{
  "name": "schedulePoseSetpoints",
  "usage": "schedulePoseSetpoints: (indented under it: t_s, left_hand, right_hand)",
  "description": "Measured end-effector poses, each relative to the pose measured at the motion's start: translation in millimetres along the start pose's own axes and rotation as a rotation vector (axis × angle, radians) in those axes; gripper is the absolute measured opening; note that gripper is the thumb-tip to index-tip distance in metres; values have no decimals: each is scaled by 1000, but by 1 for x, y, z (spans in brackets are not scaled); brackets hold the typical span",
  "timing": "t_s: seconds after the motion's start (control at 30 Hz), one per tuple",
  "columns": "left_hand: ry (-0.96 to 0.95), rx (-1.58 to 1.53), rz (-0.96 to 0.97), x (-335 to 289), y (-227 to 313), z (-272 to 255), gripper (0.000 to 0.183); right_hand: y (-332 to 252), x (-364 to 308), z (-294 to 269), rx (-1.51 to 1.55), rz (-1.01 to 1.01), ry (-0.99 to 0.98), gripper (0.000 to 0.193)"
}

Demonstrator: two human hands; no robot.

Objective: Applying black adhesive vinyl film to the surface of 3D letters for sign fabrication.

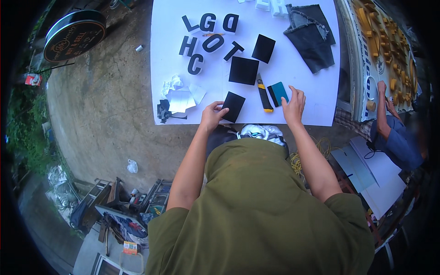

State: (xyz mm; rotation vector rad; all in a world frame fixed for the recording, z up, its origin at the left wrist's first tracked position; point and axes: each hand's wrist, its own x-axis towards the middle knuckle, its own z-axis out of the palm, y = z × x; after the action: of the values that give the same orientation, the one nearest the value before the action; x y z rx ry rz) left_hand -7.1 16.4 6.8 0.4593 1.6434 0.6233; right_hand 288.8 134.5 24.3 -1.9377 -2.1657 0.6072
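My left hand (213,115) grips the left edge of a black-topped square block (233,107) near the table's front edge, thumb on its top. My right hand (294,106) rests by a teal card with a black strip (277,94); its fingers are apart and the thumb touches the card's right edge. Between the hands lies a yellow-and-black utility knife (264,95). Two more black-topped blocks, one square (243,70) and one tilted (263,48), sit farther back. Several black-faced white letters (195,64) stand at the left.
The white tabletop (316,98) also bears crumpled white paper scraps (180,98), black scraps (164,111) and dark cloth (314,39). White letters (270,6) lie at the far edge. At right, another person (395,137) works at a board with yellow pieces (389,50).
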Motion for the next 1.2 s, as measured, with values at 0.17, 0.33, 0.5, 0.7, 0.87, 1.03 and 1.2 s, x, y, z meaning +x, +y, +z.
schedulePoseSetpoints:
  t_s: [0.17, 0.33, 0.5, 0.7, 0.87, 1.03, 1.2]
  left_hand:
    - [14, -49, 33, 9, -21, -2, 39]
    - [-18, 12, 18, 5, -11, 2, 32]
    - [-24, -144, -67, 2, -12, 2, 29]
    - [-11, -237, -103, -7, 4, -3, 44]
    - [-96, -245, -129, -1, -10, -12, 47]
    - [-169, -411, -194, -13, -7, -15, 51]
    - [-265, -513, -119, -43, 17, -19, 46]
  right_hand:
    - [-43, -35, 24, 521, 79, -495, 52]
    - [-64, -53, 64, 869, 281, -743, 63]
    - [-72, -61, 80, 1183, 441, -810, 69]
    - [-68, -70, 81, 1158, 441, -837, 70]
    - [-77, -82, 79, 1126, 399, -740, 65]
    - [-93, -90, 66, 1129, 346, -580, 59]
    - [-114, -93, 35, 1286, 289, -529, 54]
